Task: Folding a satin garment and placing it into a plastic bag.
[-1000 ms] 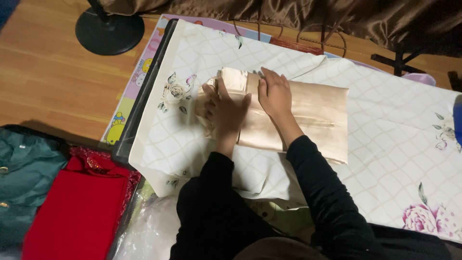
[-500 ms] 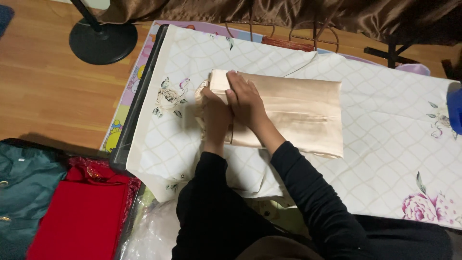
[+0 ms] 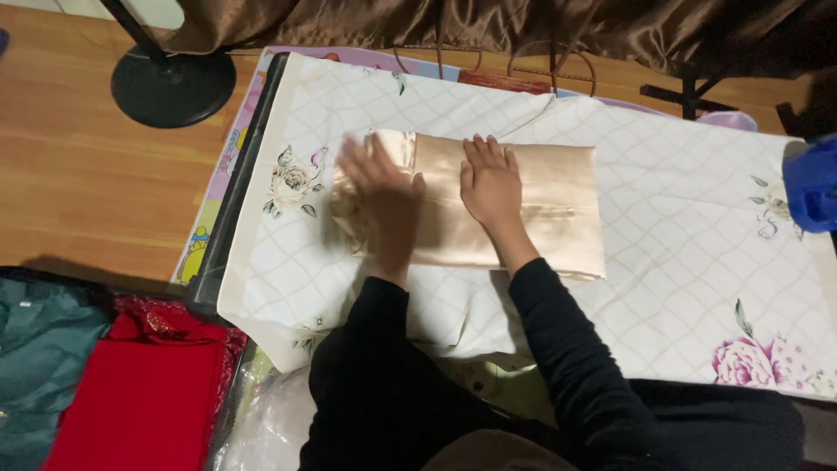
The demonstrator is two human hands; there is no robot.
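Head view: a folded beige satin cloth (image 3: 488, 205) lies on a white floral sheet (image 3: 680, 227), its long axis running left to right. Both hands are flat on top of it. The left hand (image 3: 384, 196), blurred, covers the cloth's left end with fingers spread open, gripping nothing. The right hand (image 3: 490, 179) presses near the middle, fingers straight, pointing to the far side, holding nothing. Both black sleeves reach in from the near edge.
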